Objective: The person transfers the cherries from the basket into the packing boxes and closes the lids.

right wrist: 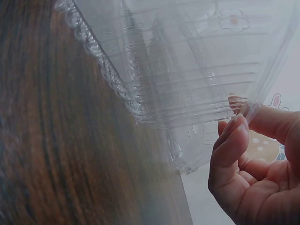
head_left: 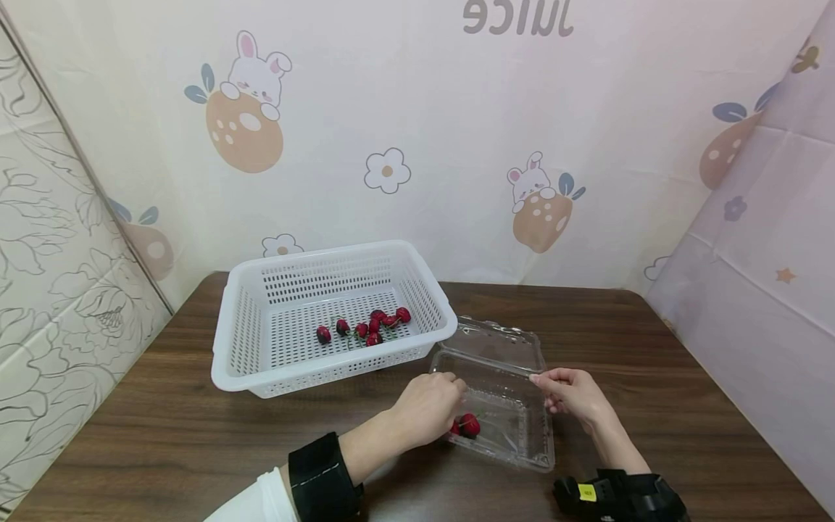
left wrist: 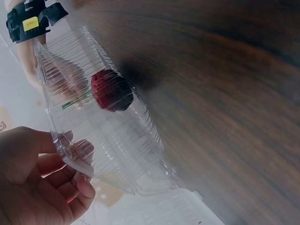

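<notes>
A clear plastic clamshell box (head_left: 502,406) stands on the table with its lid (head_left: 499,341) folded back at the far side. Dark red cherries (head_left: 470,425) lie in its near left corner, partly covered by my left hand (head_left: 427,409). That hand grips the box's left rim, thumb and fingers curled about the edge in the left wrist view, where a cherry (left wrist: 111,90) with a green stem shows through the wall. On the opposite side, my right hand (head_left: 577,395) pinches the right rim between thumb and fingers, as the right wrist view also shows.
A white perforated basket (head_left: 287,377) stands behind and left of the box, close to its lid. Several cherries (head_left: 374,338) lie inside it. Everything rests on a dark wooden table (head_left: 620,348), with a printed curtain (head_left: 457,217) hanging along the back edge.
</notes>
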Demonstrator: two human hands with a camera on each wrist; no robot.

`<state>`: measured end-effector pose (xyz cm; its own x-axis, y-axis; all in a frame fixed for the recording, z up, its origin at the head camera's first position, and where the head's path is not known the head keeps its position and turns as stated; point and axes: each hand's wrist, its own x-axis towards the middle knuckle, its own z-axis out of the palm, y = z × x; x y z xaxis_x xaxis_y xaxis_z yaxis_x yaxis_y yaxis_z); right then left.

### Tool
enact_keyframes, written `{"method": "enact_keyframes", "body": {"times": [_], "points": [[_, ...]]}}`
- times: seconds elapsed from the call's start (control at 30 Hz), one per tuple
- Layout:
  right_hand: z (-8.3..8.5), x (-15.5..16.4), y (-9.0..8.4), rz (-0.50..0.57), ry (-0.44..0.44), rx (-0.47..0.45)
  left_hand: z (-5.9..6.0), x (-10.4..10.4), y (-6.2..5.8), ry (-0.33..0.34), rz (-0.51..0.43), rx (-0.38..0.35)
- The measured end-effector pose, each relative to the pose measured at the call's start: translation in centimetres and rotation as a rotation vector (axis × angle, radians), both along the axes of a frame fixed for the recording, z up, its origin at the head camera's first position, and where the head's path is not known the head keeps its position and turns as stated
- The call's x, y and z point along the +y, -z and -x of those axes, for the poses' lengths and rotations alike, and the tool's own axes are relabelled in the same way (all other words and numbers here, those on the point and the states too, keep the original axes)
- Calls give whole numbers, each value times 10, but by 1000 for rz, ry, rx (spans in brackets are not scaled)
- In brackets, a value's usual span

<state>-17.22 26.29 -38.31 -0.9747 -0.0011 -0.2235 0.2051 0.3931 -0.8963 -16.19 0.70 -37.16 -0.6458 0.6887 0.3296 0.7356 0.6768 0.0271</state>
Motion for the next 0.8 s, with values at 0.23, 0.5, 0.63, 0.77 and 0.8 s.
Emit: {"method": "enact_keyframes", "body": {"times": [0.23, 0.5, 0.63, 0.77, 0.8], "points": [[1, 0, 0, -21, 6, -2, -2, -8, -7, 9, -61, 32], [1, 0, 1, -19, 8, -6, -6, -23, -19, 5, -110, 110], [1, 1, 1, -20, 7, -5, -6, -32, -27, -10, -116, 126], [1, 1, 1, -21, 9, -4, -5, -41, -33, -20, -126, 134], [1, 1, 1, -21, 15, -7, -5, -43, -34, -23, -126, 137]]}}
